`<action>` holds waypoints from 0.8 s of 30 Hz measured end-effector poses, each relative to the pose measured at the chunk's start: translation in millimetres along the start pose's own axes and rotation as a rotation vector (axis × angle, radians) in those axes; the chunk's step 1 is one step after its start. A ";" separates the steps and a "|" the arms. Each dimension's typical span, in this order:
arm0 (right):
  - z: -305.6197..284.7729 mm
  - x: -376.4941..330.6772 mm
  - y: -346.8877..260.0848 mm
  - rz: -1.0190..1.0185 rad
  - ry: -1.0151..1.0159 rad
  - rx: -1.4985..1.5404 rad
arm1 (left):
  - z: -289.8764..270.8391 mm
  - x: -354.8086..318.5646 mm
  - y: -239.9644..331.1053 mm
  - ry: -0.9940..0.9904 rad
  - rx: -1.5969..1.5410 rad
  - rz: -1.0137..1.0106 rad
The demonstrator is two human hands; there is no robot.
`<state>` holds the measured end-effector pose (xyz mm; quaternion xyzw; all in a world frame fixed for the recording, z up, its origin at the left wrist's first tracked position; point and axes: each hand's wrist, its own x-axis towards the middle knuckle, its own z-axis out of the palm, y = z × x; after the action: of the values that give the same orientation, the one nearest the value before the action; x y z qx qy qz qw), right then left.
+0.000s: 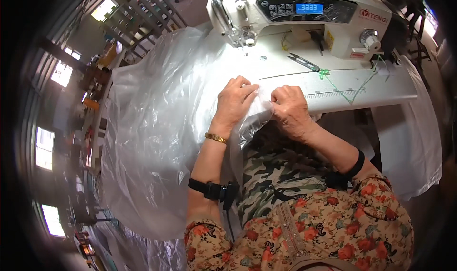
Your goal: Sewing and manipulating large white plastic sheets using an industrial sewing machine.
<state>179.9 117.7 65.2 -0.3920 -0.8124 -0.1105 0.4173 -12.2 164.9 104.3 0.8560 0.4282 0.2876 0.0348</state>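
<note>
A large sheet of clear plastic film [147, 128] spreads over the left of the sewing table and hangs toward my lap. Its edge is pinched between the fingertips of my left hand [233, 102], just in front of the sewing machine's needle area. Close by on the right, my right hand [292, 110] grips the same edge with curled fingers. A short stretch of bunched film runs between the two hands. The white sewing machine [304, 11] stands beyond them, its needle and presser foot [246, 45] apart from my hands.
Thread snips [303, 61] tied to a green cord [340, 87] lie on the machine bed, right of the needle. A ruler scale [335, 92] marks the table's front edge. White sheeting [409, 142] hangs at the right. A slatted metal rack [143, 16] stands at the far left.
</note>
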 end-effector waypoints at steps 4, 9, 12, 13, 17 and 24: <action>-0.3 -8.7 6.3 0.013 0.040 0.111 | 2.9 -5.4 6.7 0.038 0.135 0.091; 0.8 -17.5 8.8 0.035 0.039 0.146 | 2.8 -9.3 7.0 0.039 0.169 0.114; -2.1 -15.7 9.2 0.039 0.019 0.163 | 5.2 -10.7 4.5 0.053 0.185 0.141; -2.2 -13.7 9.8 0.028 0.035 0.213 | 4.7 -11.0 4.5 0.067 0.193 0.154; -6.8 -10.7 11.5 0.087 0.029 0.311 | 4.4 -11.9 7.7 0.053 0.172 0.136; -9.0 4.8 9.5 0.399 -0.143 0.488 | 10.4 -12.9 5.0 0.121 0.086 0.056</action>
<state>190.5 122.1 73.1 -0.4387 -0.7493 0.1993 0.4543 -9.2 154.0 91.2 0.8494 0.4174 0.3209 -0.0359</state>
